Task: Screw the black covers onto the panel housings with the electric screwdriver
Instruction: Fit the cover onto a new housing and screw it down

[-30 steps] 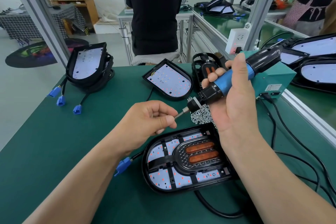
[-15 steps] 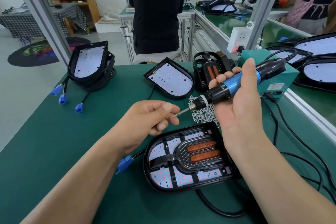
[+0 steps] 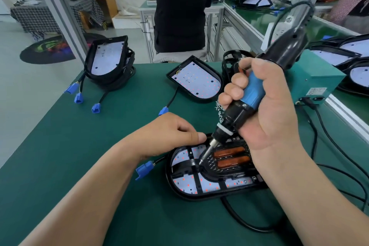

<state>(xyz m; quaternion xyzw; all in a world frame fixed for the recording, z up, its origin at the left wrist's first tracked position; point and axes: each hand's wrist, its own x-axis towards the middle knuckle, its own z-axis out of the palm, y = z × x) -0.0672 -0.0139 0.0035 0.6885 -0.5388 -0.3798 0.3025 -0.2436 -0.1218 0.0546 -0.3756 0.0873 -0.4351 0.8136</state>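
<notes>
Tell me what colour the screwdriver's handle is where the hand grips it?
Blue, on the electric screwdriver in the right hand; head view.

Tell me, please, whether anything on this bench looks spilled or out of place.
Only the loose screws: they lie heaped on the green mat, behind the electric screwdriver, in no tray. Nothing else stands out.

We see a matt green cloth-like counter [image 3: 60,156]. The cover [image 3: 219,173] is glossy black plastic. The screwdriver [image 3: 251,96] tip looks metal.
</notes>
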